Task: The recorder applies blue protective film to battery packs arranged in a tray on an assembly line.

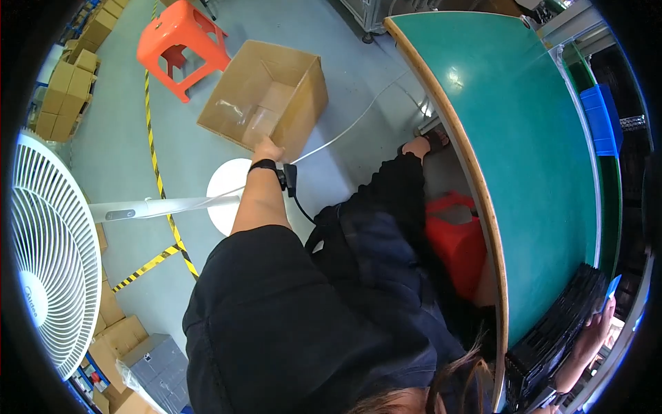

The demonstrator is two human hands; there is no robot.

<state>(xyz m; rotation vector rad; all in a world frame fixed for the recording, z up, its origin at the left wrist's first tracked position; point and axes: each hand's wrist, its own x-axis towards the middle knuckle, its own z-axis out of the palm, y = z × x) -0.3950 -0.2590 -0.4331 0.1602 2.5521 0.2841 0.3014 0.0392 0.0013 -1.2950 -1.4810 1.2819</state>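
My left arm stretches forward and down to an open cardboard box (303,103). At the box's near rim, my left hand (269,149) is closed over the edge, with the fingertips partly hidden. Shiny clear plastic (259,123) shows inside the box, close to those fingers. A black strap with a small device (287,179) and a cable sits on my left wrist. My right hand cannot be made out in the picture.
An orange-red stool (183,41) stands beyond the box; a white fan (55,262) is at left. The green-topped table (510,138) curves along the right, bearing black trays (555,328). A bare forearm (583,352), seemingly another person's, lies beside them. A white cable (345,130) crosses the floor.
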